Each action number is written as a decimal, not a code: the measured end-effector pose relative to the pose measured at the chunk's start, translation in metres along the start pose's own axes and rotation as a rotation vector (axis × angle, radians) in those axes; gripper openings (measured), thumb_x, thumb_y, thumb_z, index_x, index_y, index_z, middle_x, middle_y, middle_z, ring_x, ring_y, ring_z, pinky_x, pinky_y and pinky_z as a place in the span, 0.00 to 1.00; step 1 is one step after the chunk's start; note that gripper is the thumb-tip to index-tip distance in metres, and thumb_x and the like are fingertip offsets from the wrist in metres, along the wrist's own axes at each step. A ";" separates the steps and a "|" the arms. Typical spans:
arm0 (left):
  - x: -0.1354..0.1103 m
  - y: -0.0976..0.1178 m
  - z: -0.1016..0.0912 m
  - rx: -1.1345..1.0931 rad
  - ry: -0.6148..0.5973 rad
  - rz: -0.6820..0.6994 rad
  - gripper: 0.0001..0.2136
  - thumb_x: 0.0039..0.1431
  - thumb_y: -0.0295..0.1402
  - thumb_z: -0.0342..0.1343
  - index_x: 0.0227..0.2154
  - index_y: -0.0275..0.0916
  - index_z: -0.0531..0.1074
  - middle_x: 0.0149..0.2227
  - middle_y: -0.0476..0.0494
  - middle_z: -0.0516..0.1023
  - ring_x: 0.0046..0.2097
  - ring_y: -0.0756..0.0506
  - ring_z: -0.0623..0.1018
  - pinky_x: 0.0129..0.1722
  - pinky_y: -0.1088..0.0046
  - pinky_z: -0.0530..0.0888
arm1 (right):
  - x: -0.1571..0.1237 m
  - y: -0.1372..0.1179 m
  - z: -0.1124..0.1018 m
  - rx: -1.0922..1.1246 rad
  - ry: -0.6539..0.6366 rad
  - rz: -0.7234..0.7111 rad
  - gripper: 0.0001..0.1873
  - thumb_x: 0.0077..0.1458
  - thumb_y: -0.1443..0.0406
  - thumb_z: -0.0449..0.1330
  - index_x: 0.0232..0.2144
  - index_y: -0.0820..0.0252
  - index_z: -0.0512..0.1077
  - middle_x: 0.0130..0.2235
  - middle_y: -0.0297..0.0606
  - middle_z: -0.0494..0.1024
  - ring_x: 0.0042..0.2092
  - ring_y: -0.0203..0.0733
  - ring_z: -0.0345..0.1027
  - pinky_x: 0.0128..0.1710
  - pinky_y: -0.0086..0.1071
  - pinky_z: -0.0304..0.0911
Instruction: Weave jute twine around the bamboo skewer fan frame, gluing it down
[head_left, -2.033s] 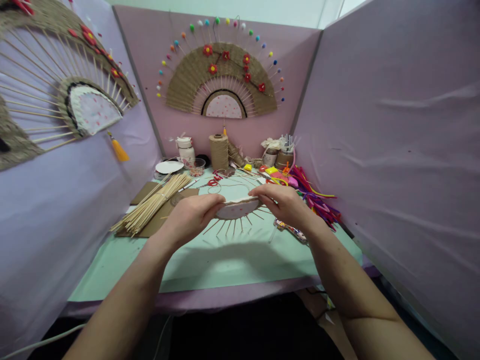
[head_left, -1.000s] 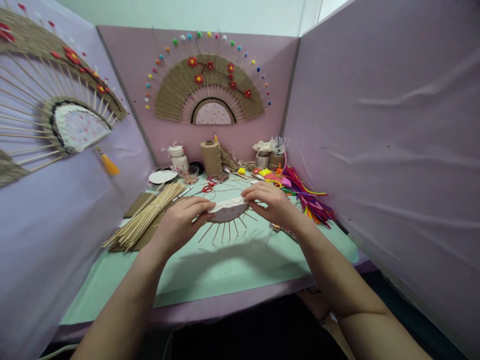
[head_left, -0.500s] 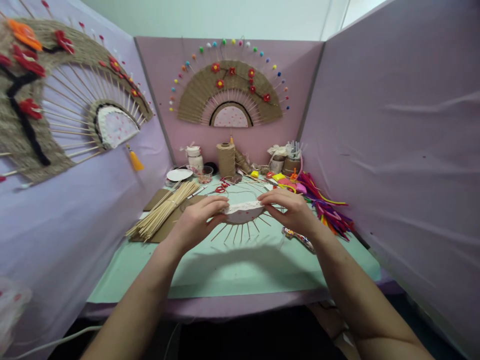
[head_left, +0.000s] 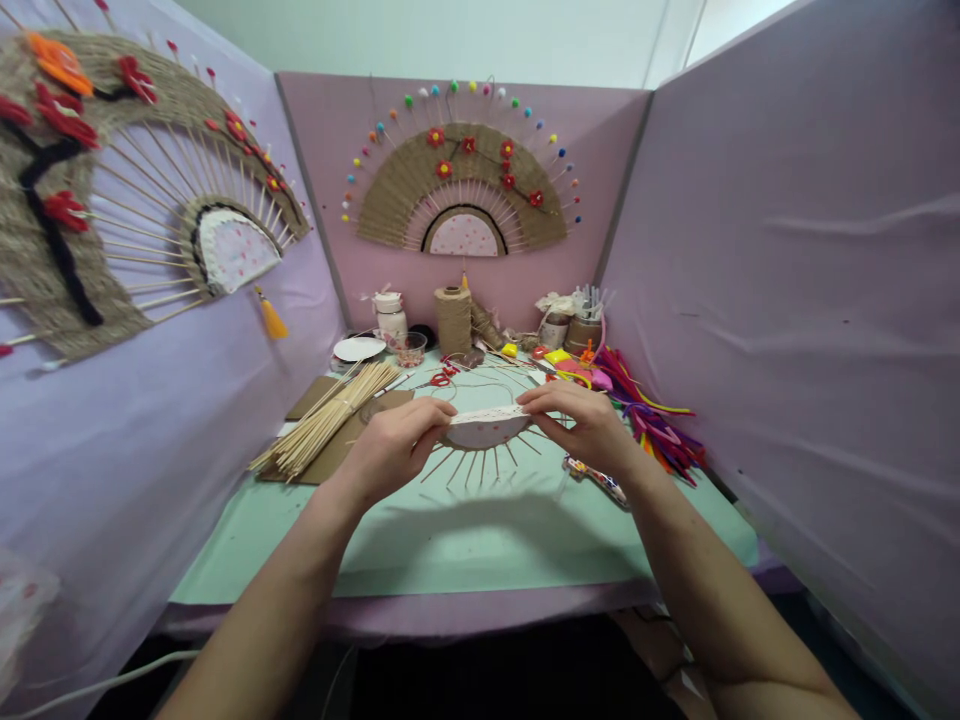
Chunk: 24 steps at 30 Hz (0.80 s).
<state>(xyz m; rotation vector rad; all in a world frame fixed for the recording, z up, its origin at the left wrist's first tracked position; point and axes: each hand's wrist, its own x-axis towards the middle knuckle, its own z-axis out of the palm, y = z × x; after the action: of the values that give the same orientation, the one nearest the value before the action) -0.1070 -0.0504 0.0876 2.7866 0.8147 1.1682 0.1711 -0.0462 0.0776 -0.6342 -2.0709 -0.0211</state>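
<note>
My left hand (head_left: 390,443) and my right hand (head_left: 581,423) both pinch a small half-round fan piece (head_left: 484,430), white with pink dots, from whose curved lower edge thin wooden sticks fan out. I hold it upright just above the mint-green table (head_left: 465,540), left fingers closed on its left corner, right fingers closed on its right corner. A white lace strip runs along its straight top edge between my hands.
A bundle of wooden skewers (head_left: 326,418) lies on brown cardboard at the left. Red scissors (head_left: 442,377), a twine spool (head_left: 454,318), jars (head_left: 391,315) and cups stand at the back. Coloured pipe cleaners (head_left: 652,415) pile at the right. Finished fans (head_left: 461,185) hang on the purple walls.
My hands keep the same hold on the fan piece. Only the view has swung, left then right again; the piece stays over the same spot of the table.
</note>
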 end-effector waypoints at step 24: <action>0.028 0.014 0.014 0.206 -0.177 -0.304 0.14 0.66 0.38 0.45 0.44 0.41 0.75 0.43 0.44 0.81 0.42 0.44 0.78 0.39 0.71 0.70 | -0.085 0.014 -0.039 -0.216 0.110 0.643 0.11 0.58 0.60 0.58 0.41 0.59 0.72 0.41 0.43 0.77 0.40 0.44 0.72 0.42 0.38 0.67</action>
<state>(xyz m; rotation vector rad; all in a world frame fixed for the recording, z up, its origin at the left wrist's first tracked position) -0.0750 -0.0467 0.0982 2.7314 1.3457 0.8196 0.2443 -0.0805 0.0292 -1.3739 -1.6908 0.0894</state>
